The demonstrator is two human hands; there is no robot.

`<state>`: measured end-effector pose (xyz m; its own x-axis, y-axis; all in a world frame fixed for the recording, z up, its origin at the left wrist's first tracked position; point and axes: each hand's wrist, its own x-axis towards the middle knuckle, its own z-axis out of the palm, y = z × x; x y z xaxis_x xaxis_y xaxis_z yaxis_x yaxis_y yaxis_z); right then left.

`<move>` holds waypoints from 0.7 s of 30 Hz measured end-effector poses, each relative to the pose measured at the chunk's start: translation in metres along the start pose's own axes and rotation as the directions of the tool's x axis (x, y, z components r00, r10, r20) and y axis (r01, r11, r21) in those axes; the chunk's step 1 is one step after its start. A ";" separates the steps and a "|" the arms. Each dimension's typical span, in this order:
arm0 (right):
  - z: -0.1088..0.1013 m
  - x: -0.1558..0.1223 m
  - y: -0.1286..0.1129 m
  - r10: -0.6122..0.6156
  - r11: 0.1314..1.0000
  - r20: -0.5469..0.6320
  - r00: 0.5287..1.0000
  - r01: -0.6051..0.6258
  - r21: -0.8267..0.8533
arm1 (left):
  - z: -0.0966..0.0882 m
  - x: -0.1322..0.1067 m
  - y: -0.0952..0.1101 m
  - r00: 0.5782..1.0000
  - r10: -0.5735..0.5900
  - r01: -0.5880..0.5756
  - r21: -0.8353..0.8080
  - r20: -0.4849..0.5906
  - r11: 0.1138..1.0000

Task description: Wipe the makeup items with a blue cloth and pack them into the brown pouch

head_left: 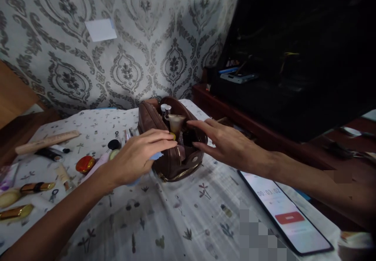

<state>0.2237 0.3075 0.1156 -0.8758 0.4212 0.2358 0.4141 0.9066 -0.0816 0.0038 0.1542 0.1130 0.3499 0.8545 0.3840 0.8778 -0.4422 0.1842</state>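
A brown cosmetic bag (185,171) stands unzipped on the cloth-covered surface. My left hand (138,157) reaches over its left rim, fingers extended and close together, with the thumb hidden. Crumpled blue thin material (156,156) shows from under this hand on two sides. A small yellow item (172,136) is at its fingertips. Inside the bag, a beige tube (176,123) stands upright beside silver-capped bottles (166,111). My right hand (221,139) is at the bag's right side, fingers apart around the opening; nothing shows between them.
Makeup items lie to the left, among them a beige tube (48,141), a red-orange round container (85,164) and a gold-capped tube (17,212). A phone (289,214) showing a timer lies at the right. A dark screen (293,57) stands behind it, near the patterned wall (126,69).
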 end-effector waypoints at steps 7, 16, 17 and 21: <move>0.007 0.007 -0.003 0.002 1.000 -0.048 0.999 -0.001 0.016 | 0.001 -0.003 0.001 1.000 -0.013 0.012 -0.050 -0.020 0.999; 0.002 0.008 -0.003 0.005 0.984 -0.060 0.998 0.006 0.177 | 0.009 -0.005 -0.001 0.999 -0.043 0.040 -0.064 -0.034 0.997; 0.001 0.008 -0.004 0.027 0.974 -0.050 0.998 -0.015 0.225 | 0.010 -0.006 -0.001 0.998 -0.047 0.045 -0.062 -0.036 0.997; -0.001 0.012 -0.010 0.133 0.894 0.031 0.991 -0.134 0.427 | 0.011 -0.006 0.001 0.998 -0.049 0.047 -0.056 -0.048 0.997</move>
<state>0.2094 0.3028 0.1197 -0.8200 0.5389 0.1926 0.3814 0.7655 -0.5183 0.0059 0.1520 0.1007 0.2901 0.8613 0.4172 0.8735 -0.4164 0.2522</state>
